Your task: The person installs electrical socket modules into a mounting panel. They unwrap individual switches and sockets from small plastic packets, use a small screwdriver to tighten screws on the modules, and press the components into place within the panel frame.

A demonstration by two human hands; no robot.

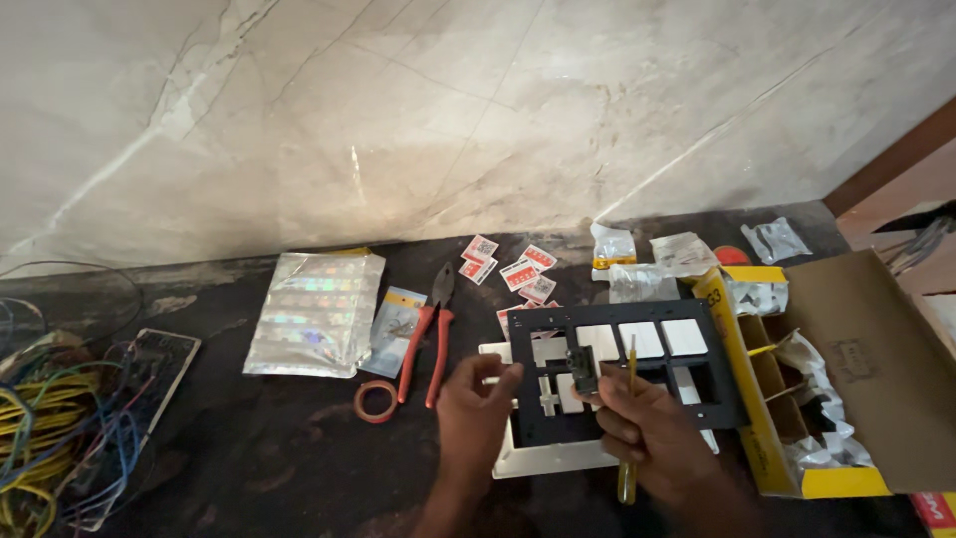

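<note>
While the left hand (476, 403) clasps the near-left edge of a black plastic switch-plate frame (622, 374) on a white rectangular base, the right hand (647, 428) pinches a yellow-handled screwdriver (629, 418) beside it. Red-handled pliers (428, 339) and a brown tape ring (375, 401) lie left of the grip; an open yellow cardboard box (787, 399) crowds its right.

Veined marble wall (418, 110), dark stone floor (249, 438)

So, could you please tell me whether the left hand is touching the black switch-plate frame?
Touching: the head view shows the left hand with fingers curled over the left edge of the black frame.
</note>
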